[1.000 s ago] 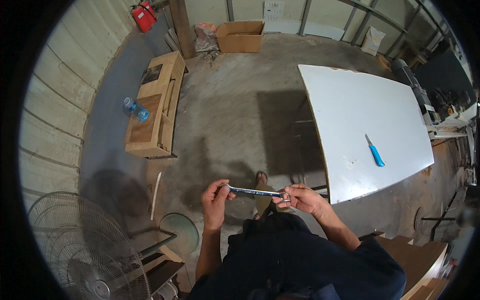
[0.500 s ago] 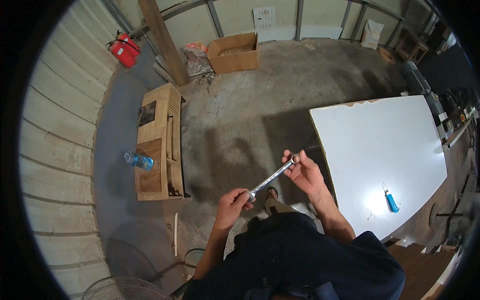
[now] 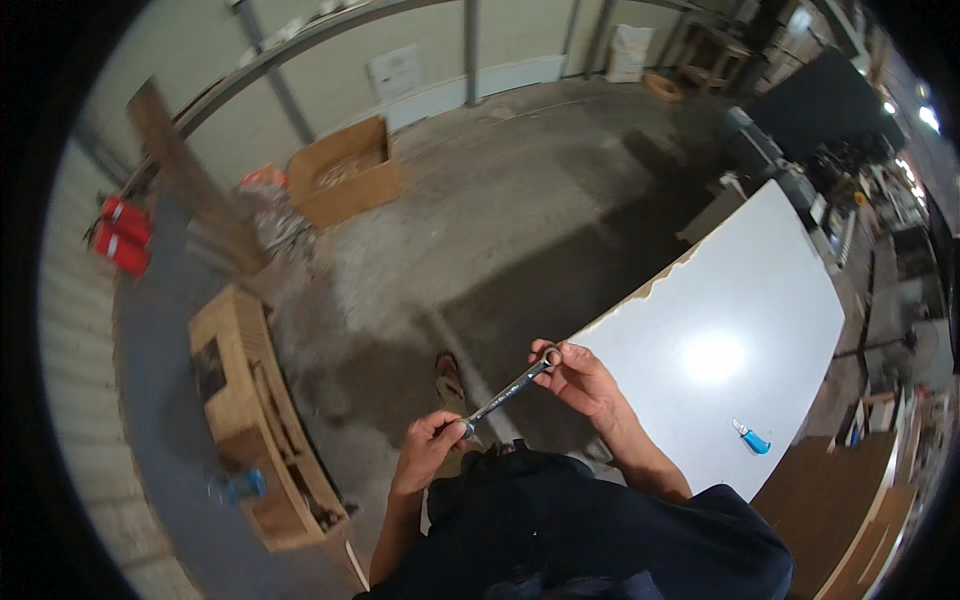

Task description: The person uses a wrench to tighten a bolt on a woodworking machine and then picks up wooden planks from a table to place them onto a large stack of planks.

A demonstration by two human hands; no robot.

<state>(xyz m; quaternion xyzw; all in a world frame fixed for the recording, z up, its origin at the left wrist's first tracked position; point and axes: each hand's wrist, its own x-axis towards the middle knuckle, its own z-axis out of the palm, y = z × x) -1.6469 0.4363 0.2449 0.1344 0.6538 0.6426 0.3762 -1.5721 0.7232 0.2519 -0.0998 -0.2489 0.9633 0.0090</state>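
Note:
A shiny metal wrench (image 3: 508,393) slants between my two hands in front of my body. My left hand (image 3: 427,447) pinches its lower end, and the fingers partly cover that head. Around the ring at the upper end, my right hand (image 3: 577,376) has its fingers and thumb closed. Just right of that hand begins the white-topped table (image 3: 700,300). On the tabletop lies a blue-handled knife (image 3: 752,438), apart from both hands.
To the left stands a wooden cabinet (image 3: 228,330) with a blue plastic bottle (image 3: 238,486) on it. An open cardboard box (image 3: 345,190) rests by the far wall. Red fire extinguishers (image 3: 122,238) are at the far left. Brown boards (image 3: 830,500) lie beyond the table's near right.
The view has turned to the right, so the cabinet and box appear farther left and tilted. Both hands still hold the wrench, which sits lower and further left in the picture.

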